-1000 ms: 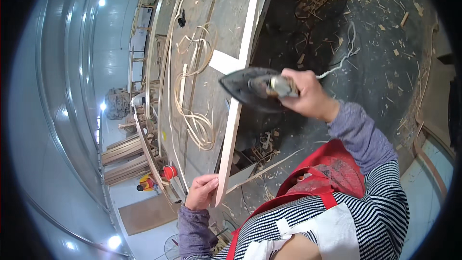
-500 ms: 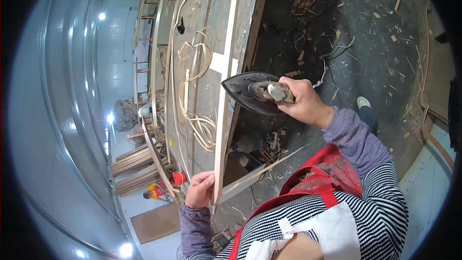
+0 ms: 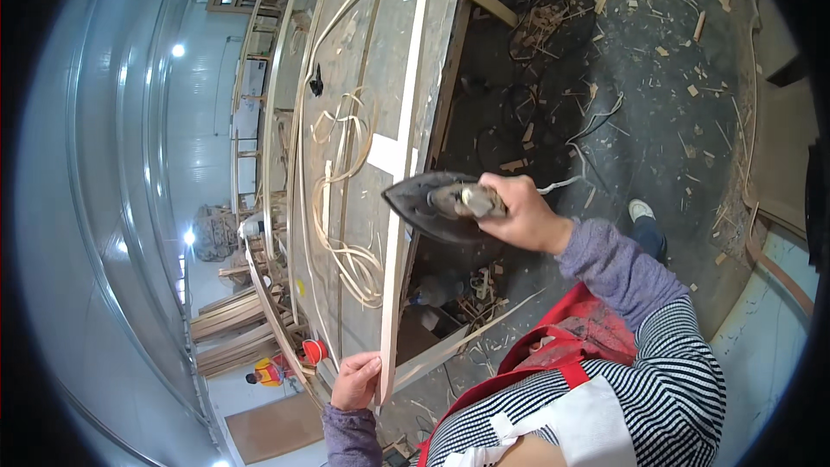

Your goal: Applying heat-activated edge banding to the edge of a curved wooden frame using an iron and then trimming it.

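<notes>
A long pale wood strip (image 3: pixel 391 320) runs along the right edge of the workbench. My left hand (image 3: pixel 355 380) is closed at its near end, thumb and fingers pinching it. My right hand (image 3: pixel 527 214) is wrapped round the handle of a dark, worn clothes iron (image 3: pixel 422 201). The iron's pointed tip crosses over the strip, while its back part hangs out past the bench edge. Whether its sole presses on the strip I cannot tell. A white sheet (image 3: pixel 389 152) lies on the bench just beyond the tip.
Coiled thin strips (image 3: pixel 356 272) lie on the workbench (image 3: pixel 359 207), with a small black object (image 3: pixel 316 79) farther off. Wood scraps and a pale cord (image 3: pixel 562 183) litter the dark floor (image 3: pixel 640 121). Stacked timber (image 3: pixel 229 316) and a red bucket (image 3: pixel 315 351) stand to the left.
The whole scene sits lower in the view as my head has shifted. Against the strip, the iron is at nearly the same place, and both hands keep their hold.
</notes>
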`<state>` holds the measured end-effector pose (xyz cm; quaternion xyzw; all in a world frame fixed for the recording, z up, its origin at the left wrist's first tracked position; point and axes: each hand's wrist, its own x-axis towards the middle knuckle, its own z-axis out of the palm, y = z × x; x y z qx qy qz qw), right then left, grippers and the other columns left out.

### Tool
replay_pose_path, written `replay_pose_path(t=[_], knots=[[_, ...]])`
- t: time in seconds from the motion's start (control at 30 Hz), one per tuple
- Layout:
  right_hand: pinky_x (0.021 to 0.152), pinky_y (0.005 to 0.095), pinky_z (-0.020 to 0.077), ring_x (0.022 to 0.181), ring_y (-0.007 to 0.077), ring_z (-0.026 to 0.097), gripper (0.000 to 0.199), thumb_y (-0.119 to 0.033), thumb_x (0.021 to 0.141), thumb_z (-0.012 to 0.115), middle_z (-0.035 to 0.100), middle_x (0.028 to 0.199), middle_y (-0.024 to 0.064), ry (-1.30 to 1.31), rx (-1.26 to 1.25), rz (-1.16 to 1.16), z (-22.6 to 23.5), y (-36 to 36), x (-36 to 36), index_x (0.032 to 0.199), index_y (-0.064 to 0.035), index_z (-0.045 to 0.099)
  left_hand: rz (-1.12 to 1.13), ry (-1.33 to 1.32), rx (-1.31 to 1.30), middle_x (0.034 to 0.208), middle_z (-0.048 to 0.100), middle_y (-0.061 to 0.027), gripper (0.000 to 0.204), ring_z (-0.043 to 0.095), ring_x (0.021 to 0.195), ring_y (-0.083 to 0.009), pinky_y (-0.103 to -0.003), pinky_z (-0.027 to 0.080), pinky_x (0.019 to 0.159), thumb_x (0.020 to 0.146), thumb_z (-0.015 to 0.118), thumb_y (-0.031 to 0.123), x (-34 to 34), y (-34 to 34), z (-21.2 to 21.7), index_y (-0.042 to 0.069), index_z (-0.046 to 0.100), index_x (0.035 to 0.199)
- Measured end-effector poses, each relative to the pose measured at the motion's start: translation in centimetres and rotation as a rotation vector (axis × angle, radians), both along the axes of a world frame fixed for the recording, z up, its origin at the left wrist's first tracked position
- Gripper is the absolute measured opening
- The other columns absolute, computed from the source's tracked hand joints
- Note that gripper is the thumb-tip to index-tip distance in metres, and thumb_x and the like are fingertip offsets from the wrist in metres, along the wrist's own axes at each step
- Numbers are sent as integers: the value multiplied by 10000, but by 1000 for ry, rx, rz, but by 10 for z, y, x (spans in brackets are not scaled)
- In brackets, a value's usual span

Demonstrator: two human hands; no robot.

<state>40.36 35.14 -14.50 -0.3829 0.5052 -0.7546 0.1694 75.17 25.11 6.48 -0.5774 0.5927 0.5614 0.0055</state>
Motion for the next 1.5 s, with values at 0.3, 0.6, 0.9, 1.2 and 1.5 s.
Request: replay_pose_path(t=[0.3,0.6,0.9,1.2,1.5], knots=[[601,272,479,664,87,582,266,-26,753,668,606,765,-5,-113,-197,-37,-18,-101,-174,1012,-7,611,62,-38,104,878,691,-75,251,638,730,-135,-254,499,637,897,628,128,12,-7,3,-62,671,1056],[373,230,362,440,46,461,103,-36,821,656,514,601,-25,-683,-125,70,-37,-174,-317,905,-59,600,100,-106,27,784,671,-90,279,614,644,-157,-274,479,583,883,641,191,4,-1,15,-62,672,995],[364,221,347,418,41,440,99,-43,826,637,500,590,-30,-554,-99,109,-38,-154,-295,918,-64,604,101,-228,2,719,643,-17,259,559,554,-100,-207,397,470,882,646,229,-10,1,22,-21,674,942],[699,274,482,771,73,577,238,-42,728,665,644,830,32,65,7,69,-23,-62,-130,959,-26,607,54,-26,71,844,691,-129,273,656,723,-189,-302,527,664,880,638,147,16,-10,1,-90,664,1012],[541,388,472,637,337,622,268,-94,647,740,590,695,147,120,14,65,13,34,92,845,-32,570,17,55,77,897,682,-48,224,622,780,-110,-251,497,711,904,618,112,18,-8,-11,-51,668,1050]])
